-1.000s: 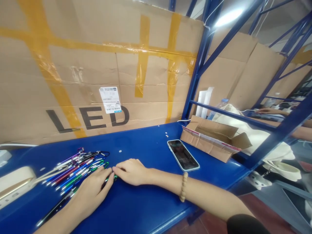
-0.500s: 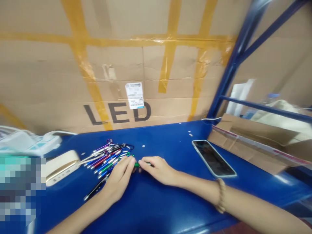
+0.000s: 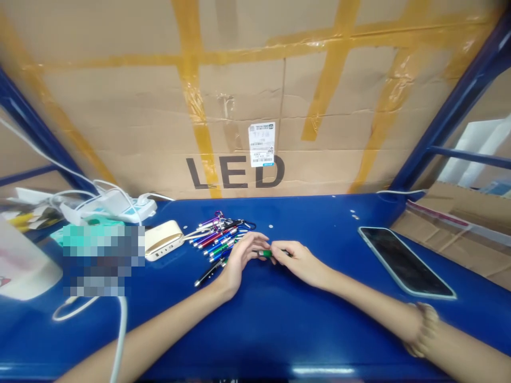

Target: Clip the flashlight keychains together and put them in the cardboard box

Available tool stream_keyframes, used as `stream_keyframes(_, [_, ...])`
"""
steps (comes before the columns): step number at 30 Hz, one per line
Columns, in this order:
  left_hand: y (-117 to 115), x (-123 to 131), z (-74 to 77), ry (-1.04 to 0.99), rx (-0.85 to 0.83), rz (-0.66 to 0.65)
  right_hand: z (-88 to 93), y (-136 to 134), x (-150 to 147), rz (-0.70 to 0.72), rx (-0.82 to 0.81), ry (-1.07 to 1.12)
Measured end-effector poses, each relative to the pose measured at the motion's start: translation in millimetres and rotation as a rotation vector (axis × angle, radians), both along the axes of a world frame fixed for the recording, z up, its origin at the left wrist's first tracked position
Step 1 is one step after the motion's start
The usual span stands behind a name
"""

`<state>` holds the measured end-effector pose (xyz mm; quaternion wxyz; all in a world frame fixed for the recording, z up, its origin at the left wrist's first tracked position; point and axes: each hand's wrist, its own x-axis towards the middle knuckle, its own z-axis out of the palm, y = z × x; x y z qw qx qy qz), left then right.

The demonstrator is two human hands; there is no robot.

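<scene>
One white plug strip (image 3: 115,205) sits at the far left with white wires around it, on a big blue metal table (image 3: 319,340). A blurry square hides what is just below it. Next comes a fat cream power bank (image 3: 162,240) with a gold line on it. Just beside that is a messy pile of thin, shiny pens (image 3: 217,239) in purple, red, blue and green, with little metal clips on their ends. One thin black pen (image 3: 209,271) lies by itself near the pile. Then comes the left hand (image 3: 243,260), with its fingers curled in and its arm reaching in from the bottom left. One short green pen (image 3: 265,254) is out of the pile now, held up just above the table between the two hands. The right hand (image 3: 299,262) is closed in a soft pinch on the pen's dark end, and its arm comes in from the bottom right. That arm wears a brown bead bracelet (image 3: 423,330). Far to the right, a black phone (image 3: 405,261) lies flat on the table.
</scene>
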<state>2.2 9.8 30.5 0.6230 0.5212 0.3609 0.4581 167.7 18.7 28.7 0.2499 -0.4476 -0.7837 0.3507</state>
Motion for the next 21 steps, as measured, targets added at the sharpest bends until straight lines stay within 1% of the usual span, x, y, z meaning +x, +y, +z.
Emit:
stream_keyframes(4, [-2, -3, -0.4, 0.01, 0.091, -0.093, -1.5, 2, 0, 0.006, 0.011, -0.027])
stream_keyframes(6, [-3, -3, 0.7, 0.035, 0.106, -0.12, -2.9, 3, 1, 0.006, 0.013, -0.045])
stream_keyframes(9, [-3, -3, 2.5, 0.067, 0.084, -0.101, -3.7, 4, 1, 0.004, 0.013, -0.052])
stream_keyframes(12, [-4, -2, 0.9, 0.116, 0.097, -0.09, -1.7, 2, 0, -0.021, -0.018, -0.045])
stream_keyframes(14, [-6, -2, -0.9, 0.179, 0.136, -0.057, 0.4, 0, 0, -0.043, -0.041, -0.039])
stream_keyframes(17, [-8, -5, 2.8, 0.305, 0.253, 0.069, 1.8, -1, -1, -0.051, -0.009, -0.073])
stream_keyframes(19, [-7, -10, 12.4, 0.408, 0.38, 0.155, 1.2, 0, -1, -0.026, 0.049, -0.097])
stream_keyframes(21, [-4, -18, 25.5, 0.564, 0.519, 0.213, 0.3, 0, -2, 0.01, 0.099, -0.114])
